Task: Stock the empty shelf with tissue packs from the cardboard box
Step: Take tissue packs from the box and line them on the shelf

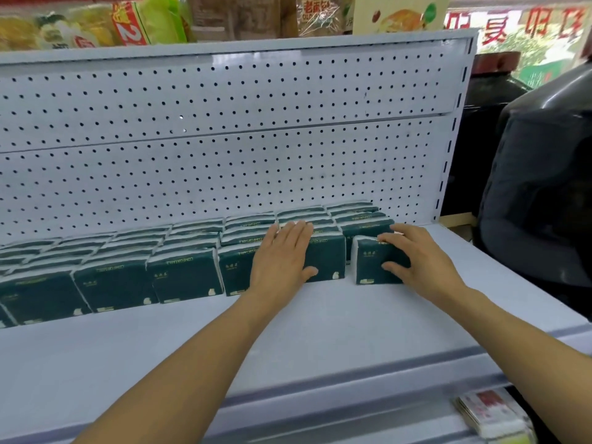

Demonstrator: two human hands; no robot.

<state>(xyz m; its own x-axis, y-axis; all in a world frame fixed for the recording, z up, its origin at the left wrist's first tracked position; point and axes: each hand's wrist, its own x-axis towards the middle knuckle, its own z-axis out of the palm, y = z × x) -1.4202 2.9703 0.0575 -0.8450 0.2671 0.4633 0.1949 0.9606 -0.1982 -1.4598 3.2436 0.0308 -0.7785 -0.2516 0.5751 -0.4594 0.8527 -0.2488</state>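
On the shelf, the right hand grips the end tissue pack while the left hand presses flat, fingers straight, on the neighbouring packs; next, close the gap.

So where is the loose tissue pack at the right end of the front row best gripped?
Grip the loose tissue pack across its top and front face from the right, as the right hand does. Its left side sits close to the front row, while the shelf is open on its right.
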